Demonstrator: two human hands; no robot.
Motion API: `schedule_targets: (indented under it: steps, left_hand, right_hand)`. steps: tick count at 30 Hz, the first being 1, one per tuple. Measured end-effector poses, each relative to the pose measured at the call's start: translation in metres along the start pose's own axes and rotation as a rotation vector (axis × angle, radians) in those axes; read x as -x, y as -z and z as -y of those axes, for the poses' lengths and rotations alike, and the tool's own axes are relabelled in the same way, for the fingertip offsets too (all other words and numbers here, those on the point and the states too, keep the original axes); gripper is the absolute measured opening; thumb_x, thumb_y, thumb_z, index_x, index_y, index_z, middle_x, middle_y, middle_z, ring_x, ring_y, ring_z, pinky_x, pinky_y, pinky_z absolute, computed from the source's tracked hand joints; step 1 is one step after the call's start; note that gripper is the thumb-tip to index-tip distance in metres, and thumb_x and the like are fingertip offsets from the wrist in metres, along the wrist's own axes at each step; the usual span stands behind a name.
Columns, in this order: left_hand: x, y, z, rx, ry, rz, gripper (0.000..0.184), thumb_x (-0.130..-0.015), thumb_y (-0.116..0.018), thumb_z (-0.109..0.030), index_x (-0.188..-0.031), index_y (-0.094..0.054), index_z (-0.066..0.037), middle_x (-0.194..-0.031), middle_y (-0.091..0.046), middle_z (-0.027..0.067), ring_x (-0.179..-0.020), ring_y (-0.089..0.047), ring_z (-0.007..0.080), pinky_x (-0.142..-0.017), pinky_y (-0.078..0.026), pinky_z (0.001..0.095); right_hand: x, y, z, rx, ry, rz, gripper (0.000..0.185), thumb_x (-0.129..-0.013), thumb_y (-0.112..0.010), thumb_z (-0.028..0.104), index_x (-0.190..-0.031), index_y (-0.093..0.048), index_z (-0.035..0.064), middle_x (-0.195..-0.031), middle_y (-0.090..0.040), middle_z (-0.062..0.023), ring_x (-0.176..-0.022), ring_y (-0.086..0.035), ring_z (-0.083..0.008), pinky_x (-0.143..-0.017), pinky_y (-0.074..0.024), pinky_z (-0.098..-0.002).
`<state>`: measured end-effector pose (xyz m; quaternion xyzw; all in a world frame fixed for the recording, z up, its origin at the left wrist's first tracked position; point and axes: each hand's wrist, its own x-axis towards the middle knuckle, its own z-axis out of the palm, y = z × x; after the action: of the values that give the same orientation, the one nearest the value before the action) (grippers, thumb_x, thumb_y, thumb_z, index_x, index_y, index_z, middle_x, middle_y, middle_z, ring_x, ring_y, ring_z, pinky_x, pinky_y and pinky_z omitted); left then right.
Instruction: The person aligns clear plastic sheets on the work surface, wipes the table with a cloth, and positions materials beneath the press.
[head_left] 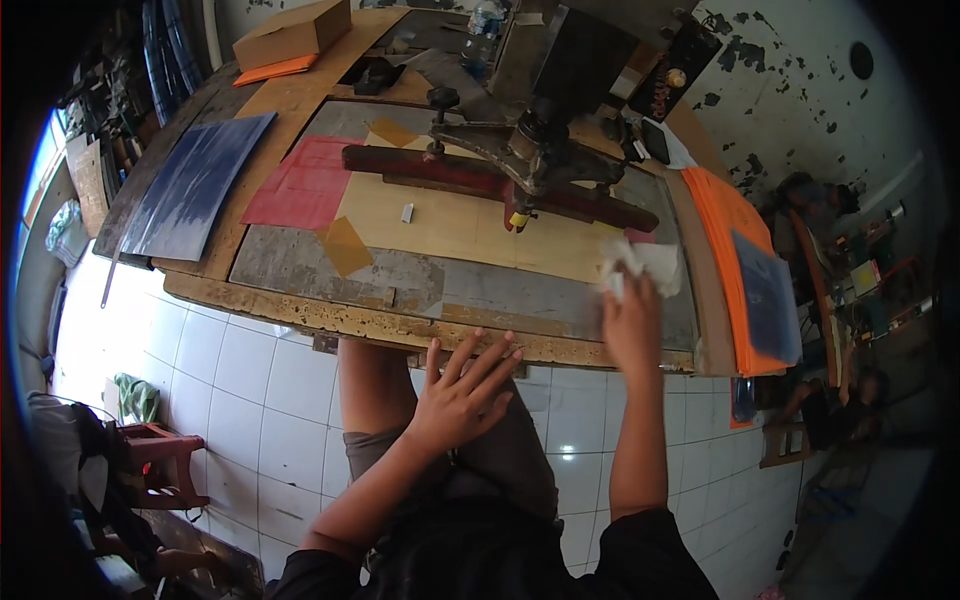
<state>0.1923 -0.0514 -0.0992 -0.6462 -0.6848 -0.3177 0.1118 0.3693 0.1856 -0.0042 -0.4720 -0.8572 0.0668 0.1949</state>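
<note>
My right hand (pixel 632 325) has its fingers closed on a crumpled white cloth or tissue (pixel 655 262), pressed to the right part of the work surface. The hand is slightly blurred. My left hand (pixel 465 395) is empty, its fingers spread and the tips at the worn wooden front edge (pixel 400 328) of the table. In front of both hands lies a pale yellow sheet (pixel 450 228) on a grey metal plate (pixel 290 262). A pink-red sheet (pixel 300 185) lies at its left, with brown tape (pixel 345 247) near the corner. A small pale piece (pixel 407 212) rests on the yellow sheet.
Over the plate hangs a press head with a dark red bar (pixel 430 170). Blue translucent sheets (pixel 200 185) lie left. Orange sheets (pixel 725 220) with another blue sheet (pixel 765 295) are stacked right. A cardboard box (pixel 292 38) stands at the back left.
</note>
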Motion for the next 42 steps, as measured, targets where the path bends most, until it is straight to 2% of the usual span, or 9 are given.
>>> schedule_targets:
  steps: [4, 10, 14, 17, 20, 25, 33, 38, 42]
  left_hand:
    - [0.011, -0.007, 0.007, 0.090, 0.009, 0.015, 0.069, -0.098, -0.077, -0.038, -0.164, -0.060, -0.027, -0.176, -0.051, -0.0021, -0.165, -0.042, 0.0281, -0.136, -0.012, 0.0669]
    - [0.003, 0.001, 0.007, -0.047, -0.054, 0.021, 0.069, -0.094, -0.083, -0.042, -0.159, -0.065, -0.026, -0.172, -0.055, -0.0011, -0.164, -0.044, 0.0290, -0.135, -0.012, 0.0693]
    - [0.011, -0.002, 0.011, 0.102, -0.008, 0.044, 0.071, -0.097, -0.080, -0.037, -0.164, -0.060, -0.026, -0.173, -0.053, -0.0010, -0.165, -0.044, 0.0262, -0.135, -0.020, 0.0650]
    - [0.008, 0.002, 0.011, 0.049, -0.041, 0.036, 0.071, -0.095, -0.081, -0.039, -0.162, -0.062, -0.025, -0.172, -0.054, -0.0005, -0.164, -0.044, 0.0260, -0.134, -0.022, 0.0649]
    - [0.001, 0.012, 0.010, -0.010, -0.071, 0.034, 0.070, -0.094, -0.083, -0.040, -0.159, -0.064, -0.025, -0.168, -0.057, 0.0004, -0.163, -0.045, 0.0257, -0.134, -0.023, 0.0647]
    - [0.017, -0.008, 0.019, 0.025, -0.052, 0.036, 0.071, -0.095, -0.080, -0.039, -0.162, -0.062, -0.028, -0.172, -0.055, -0.0023, -0.162, -0.046, 0.0240, -0.135, -0.021, 0.0640]
    - [0.005, -0.004, 0.010, -0.038, -0.062, -0.016, 0.069, -0.088, -0.084, -0.034, -0.155, -0.068, -0.029, -0.171, -0.057, -0.0028, -0.156, -0.051, 0.0261, -0.134, -0.016, 0.0642]
    - [0.007, -0.010, 0.016, -0.071, -0.085, -0.020, 0.067, -0.090, -0.082, -0.032, -0.155, -0.068, -0.029, -0.171, -0.058, -0.0030, -0.157, -0.050, 0.0262, -0.134, -0.016, 0.0638]
    - [0.009, -0.009, 0.014, -0.081, -0.079, -0.017, 0.066, -0.090, -0.082, -0.032, -0.155, -0.069, -0.029, -0.170, -0.058, -0.0030, -0.158, -0.050, 0.0263, -0.134, -0.015, 0.0640]
  right_hand:
    - [0.049, 0.007, 0.081, -0.227, 0.683, 0.251, 0.042, -0.112, -0.068, 0.030, -0.151, -0.070, 0.0139, -0.162, -0.058, -0.0213, -0.158, -0.048, -0.0427, -0.130, -0.0404, -0.0557]
    - [-0.015, -0.010, 0.034, -0.073, 0.109, 0.064, 0.042, -0.109, -0.071, 0.024, -0.149, -0.070, 0.0120, -0.146, -0.066, -0.0180, -0.147, -0.056, -0.0406, -0.124, -0.0448, -0.0526]
    - [0.032, -0.016, 0.099, -0.253, 0.695, 0.033, 0.038, -0.112, -0.065, 0.023, -0.148, -0.071, 0.0119, -0.130, -0.067, -0.0189, -0.130, -0.061, -0.0413, -0.114, -0.0471, -0.0575]
    - [0.015, -0.020, 0.081, -0.327, 0.749, 0.113, 0.041, -0.107, -0.071, 0.020, -0.146, -0.071, 0.0084, -0.131, -0.068, -0.0183, -0.133, -0.061, -0.0417, -0.116, -0.0469, -0.0574]
    - [-0.006, -0.015, 0.081, -0.109, 0.273, 0.119, 0.039, -0.107, -0.071, 0.021, -0.144, -0.073, 0.0089, -0.141, -0.068, -0.0174, -0.145, -0.057, -0.0399, -0.124, -0.0432, -0.0553]
    - [0.031, -0.013, 0.105, -0.332, 0.803, 0.182, 0.038, -0.107, -0.071, 0.020, -0.143, -0.076, 0.0094, -0.152, -0.067, -0.0173, -0.143, -0.059, -0.0397, -0.121, -0.0465, -0.0546]
    - [-0.029, 0.003, -0.051, 0.091, -0.009, -0.057, 0.044, -0.109, -0.065, 0.008, -0.151, -0.072, 0.0165, -0.139, -0.068, -0.0174, -0.132, -0.061, -0.0410, -0.118, -0.0482, -0.0528]
    - [0.044, 0.012, 0.039, -0.137, 0.629, 0.143, 0.051, -0.096, -0.073, 0.006, -0.146, -0.073, 0.0184, -0.142, -0.066, -0.0170, -0.146, -0.055, -0.0404, -0.127, -0.0419, -0.0559]
    - [0.027, 0.017, -0.002, -0.252, 0.437, 0.178, 0.041, -0.105, -0.072, 0.013, -0.145, -0.074, 0.0187, -0.147, -0.068, -0.0130, -0.146, -0.054, -0.0409, -0.127, -0.0409, -0.0549]
